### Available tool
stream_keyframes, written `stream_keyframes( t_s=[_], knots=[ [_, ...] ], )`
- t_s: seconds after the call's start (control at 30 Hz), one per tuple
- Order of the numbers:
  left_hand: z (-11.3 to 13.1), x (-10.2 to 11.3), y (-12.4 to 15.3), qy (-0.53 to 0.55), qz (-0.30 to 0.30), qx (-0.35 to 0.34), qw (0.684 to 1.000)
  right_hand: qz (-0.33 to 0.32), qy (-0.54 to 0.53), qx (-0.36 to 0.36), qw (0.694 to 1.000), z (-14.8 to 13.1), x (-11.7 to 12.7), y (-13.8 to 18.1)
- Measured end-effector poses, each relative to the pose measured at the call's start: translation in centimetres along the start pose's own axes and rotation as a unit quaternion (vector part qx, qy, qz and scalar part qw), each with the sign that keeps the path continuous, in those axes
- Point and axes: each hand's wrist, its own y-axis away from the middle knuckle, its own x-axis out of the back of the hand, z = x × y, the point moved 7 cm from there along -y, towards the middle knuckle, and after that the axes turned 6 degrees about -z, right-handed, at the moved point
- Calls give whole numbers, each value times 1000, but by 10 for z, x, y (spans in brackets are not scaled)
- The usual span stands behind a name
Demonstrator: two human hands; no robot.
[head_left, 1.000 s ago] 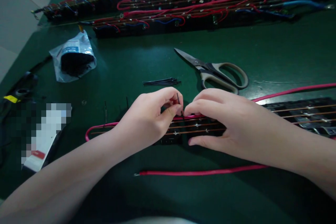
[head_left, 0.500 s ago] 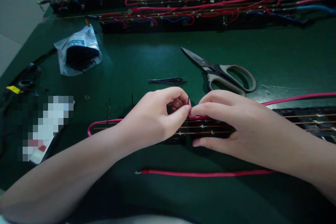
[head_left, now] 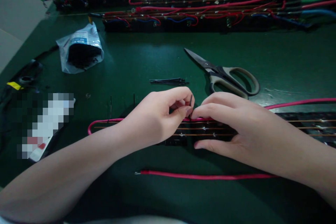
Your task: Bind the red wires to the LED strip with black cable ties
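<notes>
My left hand [head_left: 160, 115] is closed, its thumb and index finger pinching a thin black cable tie [head_left: 191, 100] that stands up at the red cable [head_left: 301, 103]. My right hand [head_left: 241, 122] lies over the cable with fingers stretched out and thumb held apart; its index fingertip is right beside the tie. Beneath both hands is a long black strip [head_left: 177, 141] with copper-coloured rods, and the red cable runs along its far edge. Farther left, two upright tie tails [head_left: 134, 100] poke up past the strip. The tie's lower part is hidden by my fingers.
Scissors [head_left: 217, 71] and a small bunch of cable ties [head_left: 168, 81] lie beyond my hands. At left are an opened plastic bag [head_left: 64, 54] of black ties and a blurred-out flat object [head_left: 49, 122]. More wired strips [head_left: 168, 26] line the back.
The whole view has shifted slightly. My left thumb and index fingertips have drawn back a little from my right fingertips, still pinching the cable tie. My right hand stays in place.
</notes>
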Motion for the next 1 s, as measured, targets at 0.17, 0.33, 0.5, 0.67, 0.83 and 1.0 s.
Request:
stream_keyframes(
  t_s=[0.17,0.33,0.5,0.67,0.83,1.0],
  knots=[
    [-1,-1,1,-8,-1,1,1000,3,0,3,1000,1,-1,1],
    [-1,0,2,-12,7,0,1000,4,2,12,1000,-1,0,1],
    [-1,0,2,-19,4,5,1000,-2,-3,10,1000,-3,1,0],
    [2,0,1,-25,4,-10,1000,-7,-1,4,1000,-1,-1,1],
    [3,-3,2,-47,20,-27,998,-7,16,-2,1000,0,-2,1],
    [26,5,22,-252,221,-154,929,10,18,-17,1000,-2,-4,4]
  ],
)
